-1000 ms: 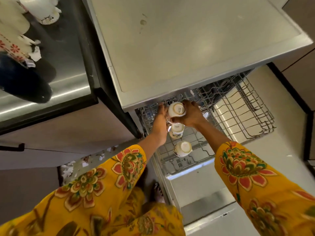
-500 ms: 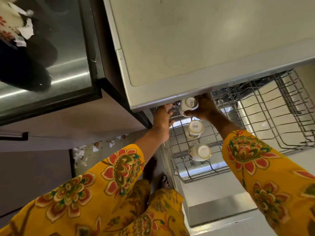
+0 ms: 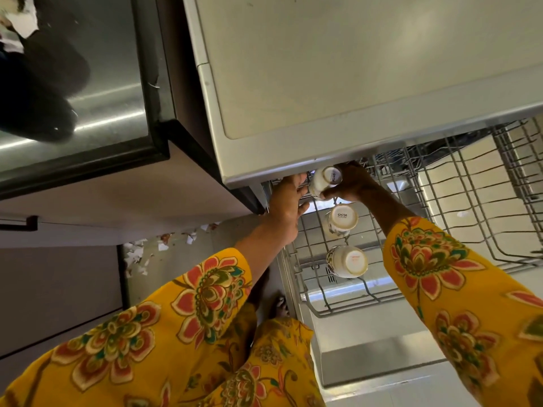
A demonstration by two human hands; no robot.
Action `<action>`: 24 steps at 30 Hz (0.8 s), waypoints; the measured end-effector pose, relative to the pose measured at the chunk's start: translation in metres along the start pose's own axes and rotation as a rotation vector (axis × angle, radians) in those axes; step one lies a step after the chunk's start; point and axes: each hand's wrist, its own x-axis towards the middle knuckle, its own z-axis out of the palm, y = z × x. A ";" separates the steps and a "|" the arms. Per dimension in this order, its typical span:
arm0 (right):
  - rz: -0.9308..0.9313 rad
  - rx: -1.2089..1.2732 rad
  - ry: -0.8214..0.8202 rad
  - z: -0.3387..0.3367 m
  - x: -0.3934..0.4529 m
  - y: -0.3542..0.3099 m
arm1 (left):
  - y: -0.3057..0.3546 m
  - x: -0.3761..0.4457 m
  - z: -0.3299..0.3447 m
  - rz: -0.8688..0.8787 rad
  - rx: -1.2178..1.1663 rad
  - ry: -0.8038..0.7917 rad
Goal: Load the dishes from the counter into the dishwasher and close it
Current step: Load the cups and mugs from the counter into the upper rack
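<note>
Rack [image 3: 458, 183]: thin grey coated wire, matt. Three cups [image 3: 342, 220]: glazed ceramic, glossy, cream, printed base marks. Dishwasher top [image 3: 338, 69], upper centre: smooth brushed metal, satin sheen. Tabletop [image 3: 111, 92], upper left: stainless steel, streaky reflections. Sleeves [image 3: 205, 295]: printed floral cloth, matt.

A steel worktop [image 3: 97, 92] with a dark edge gleams at upper left, catching streaks of light. Below it, plain grey cabinet fronts [image 3: 58, 289]. The floor [image 3: 164, 254] between shows white scraps of paper [image 3: 135, 257].
</note>
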 end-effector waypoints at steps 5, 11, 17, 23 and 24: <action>0.011 -0.027 -0.065 -0.007 -0.003 -0.006 | -0.001 -0.005 0.002 -0.018 0.019 -0.011; 0.037 0.102 0.014 -0.022 -0.014 -0.009 | 0.001 -0.013 0.002 -0.017 0.001 0.002; 0.107 0.186 0.324 -0.035 -0.047 -0.018 | 0.002 -0.026 -0.001 0.021 0.027 -0.010; 0.061 0.210 0.265 -0.003 -0.096 -0.043 | 0.006 -0.049 -0.023 0.042 -0.011 0.062; 0.050 0.241 0.247 0.003 -0.108 -0.052 | 0.007 -0.054 -0.028 0.050 -0.028 0.082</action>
